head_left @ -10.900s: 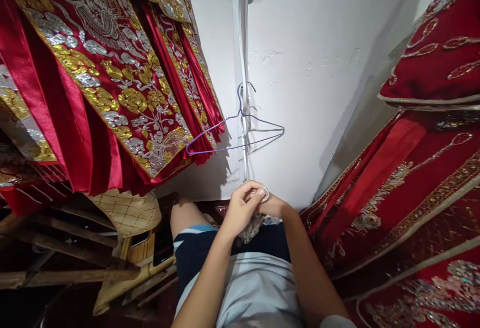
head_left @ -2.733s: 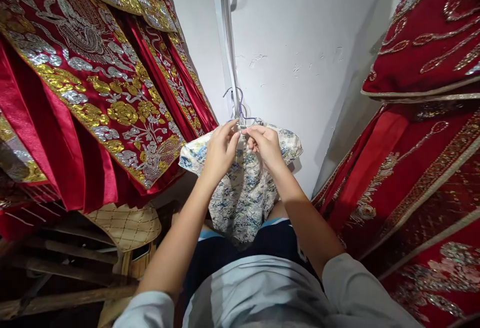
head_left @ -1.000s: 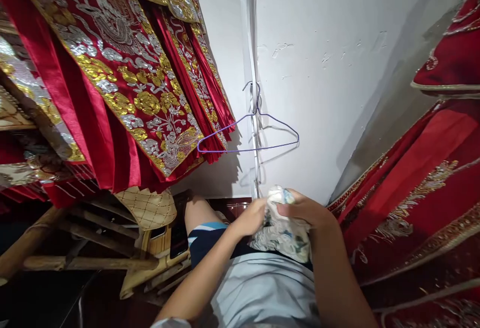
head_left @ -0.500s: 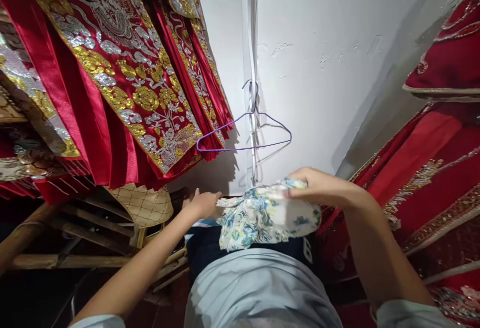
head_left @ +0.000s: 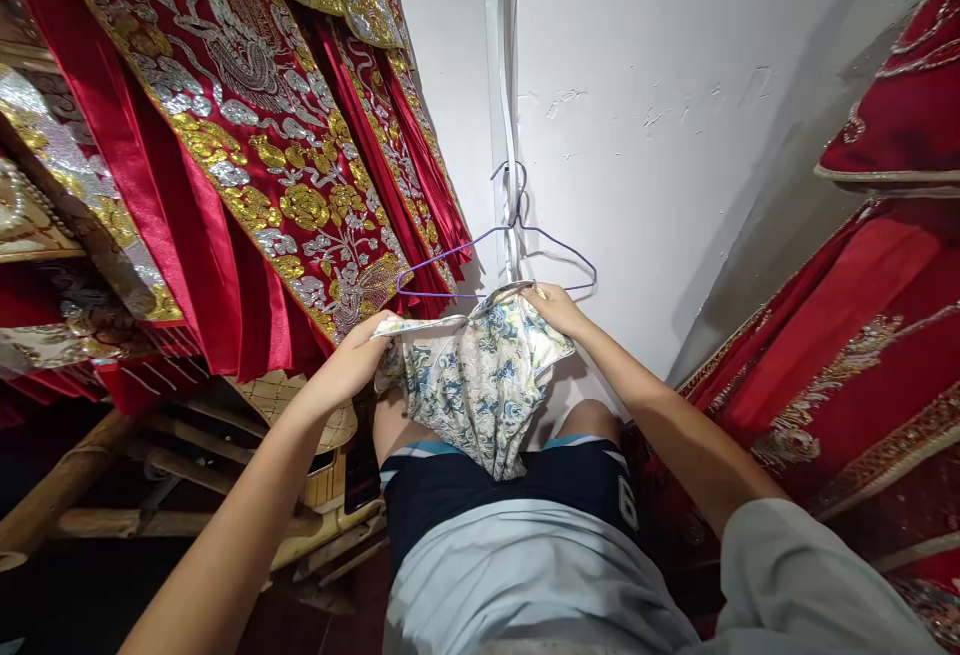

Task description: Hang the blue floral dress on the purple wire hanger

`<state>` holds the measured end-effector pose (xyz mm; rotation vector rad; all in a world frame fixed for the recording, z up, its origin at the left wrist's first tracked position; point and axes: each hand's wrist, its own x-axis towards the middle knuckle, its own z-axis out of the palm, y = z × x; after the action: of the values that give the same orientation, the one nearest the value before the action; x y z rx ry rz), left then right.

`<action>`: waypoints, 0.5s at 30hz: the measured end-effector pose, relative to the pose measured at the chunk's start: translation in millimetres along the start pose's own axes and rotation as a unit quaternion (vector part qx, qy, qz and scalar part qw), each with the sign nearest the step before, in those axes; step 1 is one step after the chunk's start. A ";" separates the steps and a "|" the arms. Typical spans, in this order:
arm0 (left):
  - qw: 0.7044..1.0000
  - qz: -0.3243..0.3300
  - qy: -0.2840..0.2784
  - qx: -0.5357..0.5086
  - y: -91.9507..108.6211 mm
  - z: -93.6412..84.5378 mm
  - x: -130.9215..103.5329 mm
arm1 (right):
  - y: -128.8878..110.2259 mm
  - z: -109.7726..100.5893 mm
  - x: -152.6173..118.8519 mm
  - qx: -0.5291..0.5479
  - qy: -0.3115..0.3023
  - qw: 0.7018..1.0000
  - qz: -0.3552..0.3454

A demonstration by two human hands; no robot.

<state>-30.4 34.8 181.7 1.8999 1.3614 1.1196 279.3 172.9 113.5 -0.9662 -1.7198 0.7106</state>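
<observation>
A small white garment with blue, green and yellow flowers [head_left: 480, 365] is stretched between my hands, its lower part hanging down in front of my lap. Its exact kind cannot be made out. My left hand [head_left: 360, 350] is closed on its left upper corner. At the upper right, my right hand [head_left: 553, 307] pinches its edge. Just behind and above the garment, a purple wire hanger [head_left: 450, 255] hangs from a white strap or pole [head_left: 504, 85] at the wall; the cloth and my right hand hide part of its bottom bar.
Red costumes with gold and silver embroidery [head_left: 300, 155] hang at the left, above a bamboo frame [head_left: 105, 520]. More red beaded garments [head_left: 847, 315] hang along the right. A white wall [head_left: 637, 135] stands ahead.
Both hands have risen toward the hanger, lifting the garment. The cloth was bunched and is now spread out and hanging down. My right hand has moved left along with it.
</observation>
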 end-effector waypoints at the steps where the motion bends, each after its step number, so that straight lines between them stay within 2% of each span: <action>1: 0.999 -0.017 0.025 -0.044 1.0 2.8 1.5 | 1.9 -1.3 -1.6 -0.010 0.008 1.000 0.011; 4: 0.977 -0.074 0.099 -0.174 1.3 12.8 7.5 | 2.3 -17.4 -11.8 -0.036 0.065 0.997 0.025; 7: 0.959 -0.091 0.130 -0.234 -4.1 21.8 20.0 | -3.6 -40.6 -22.0 -0.046 0.102 0.994 0.022; 11: 0.959 -0.089 0.133 -0.233 -19.1 29.6 52.4 | -16.8 -58.0 -28.2 -0.062 0.107 0.992 0.017; 13: 0.968 -0.065 0.130 -0.206 -21.7 33.1 73.6 | -22.8 -57.9 -29.7 -0.065 0.114 0.991 0.019; 15: 0.982 -0.030 0.108 -0.155 -16.2 38.5 95.8 | -26.5 -53.7 -31.3 -0.063 0.123 0.990 0.024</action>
<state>8.5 131.7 179.0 1.5426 1.2592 1.4468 328.4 133.5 138.0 -1.1374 -1.5424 0.4950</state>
